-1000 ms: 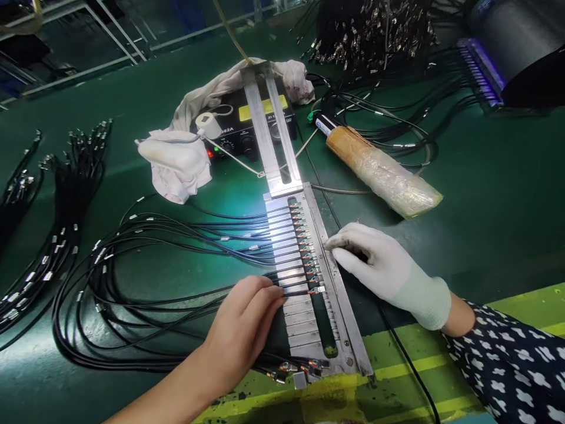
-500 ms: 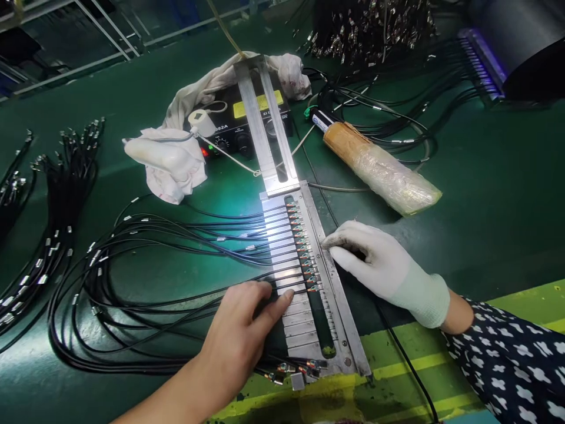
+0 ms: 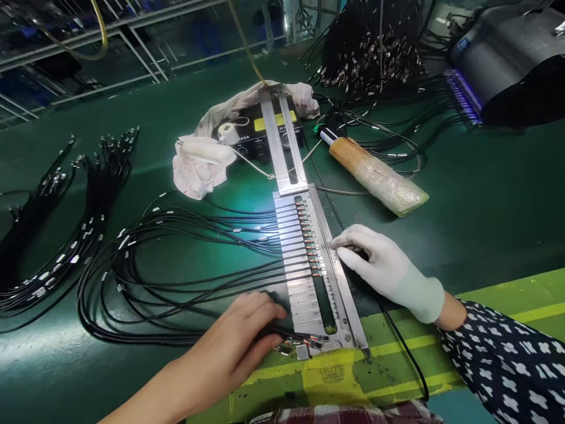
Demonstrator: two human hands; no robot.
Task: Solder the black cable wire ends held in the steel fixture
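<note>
Black, slender cables (image 3: 229,229) lie seated; bare left hand (image 3: 249,330) drops to the loose ends

Take the grooved silver metal fixture (image 3: 304,306) as the clock's centre, with twelve pointing away from the person. The seated cables run in from nine, and their small metal-tipped connectors (image 3: 306,232) lie in a row over the long slot. Half a second ago the left thumb was at the nearest of these cables; now that hand is off the grooves and sits near seven, partly open, thumb and fingers apart. A bundle of loose black cables (image 3: 163,338) reaches it from nine; whether the hand touches them I cannot tell. Orange-and-silver connector ends (image 3: 315,340) poke out at six, over the fixture's near end.

At three, the right hand in a white knit glove (image 3: 379,262) stays with fingertips curled at the raised metal side rail (image 3: 349,312); pinching or merely resting, I cannot tell.

My reading: the nearest seated cable is settled, as it lies in its groove unaided. The row looks only part done, since it stops short of the grooves towards six.
</note>
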